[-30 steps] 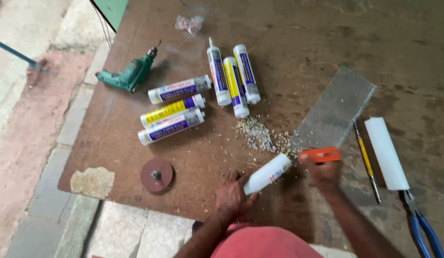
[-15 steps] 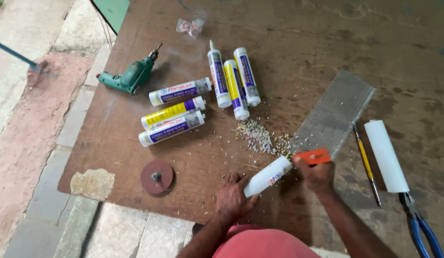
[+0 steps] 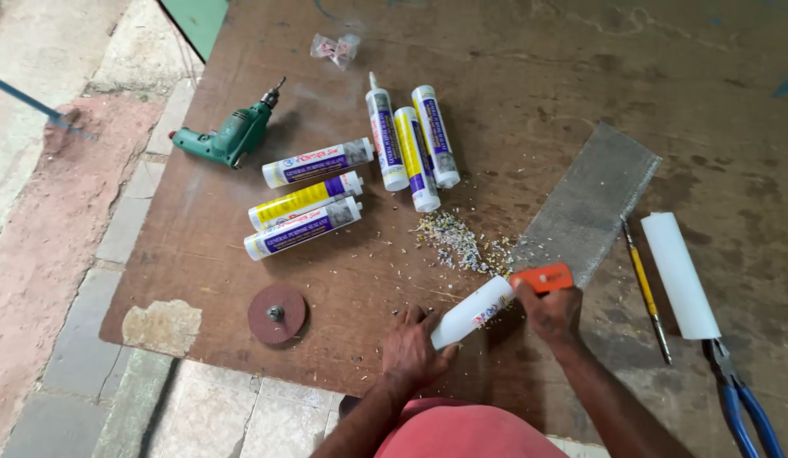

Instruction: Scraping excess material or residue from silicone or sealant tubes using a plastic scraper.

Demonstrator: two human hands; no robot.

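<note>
My left hand (image 3: 413, 348) grips the near end of a white sealant cartridge (image 3: 474, 310) that lies slanted on the brown board (image 3: 530, 76). My right hand (image 3: 551, 312) holds an orange utility knife (image 3: 542, 277) against the cartridge's far end. A pile of small scraps (image 3: 457, 241) lies just beyond the knife. Several more sealant cartridges lie further out: three upright in a row (image 3: 411, 140) and three sideways (image 3: 307, 197).
A green electric drill (image 3: 228, 136) lies at the board's left. A round brown disc (image 3: 277, 314) sits near the front edge. A grey rectangular sheet (image 3: 591, 199), a yellow-handled tool (image 3: 644, 288), a plain white tube (image 3: 680, 273) and blue-handled pliers (image 3: 746, 407) lie to the right. A crumpled wrapper (image 3: 336, 48) is at the back.
Both hands stay on the white cartridge; the knife has shifted only slightly at its far end. Nothing else moved.
</note>
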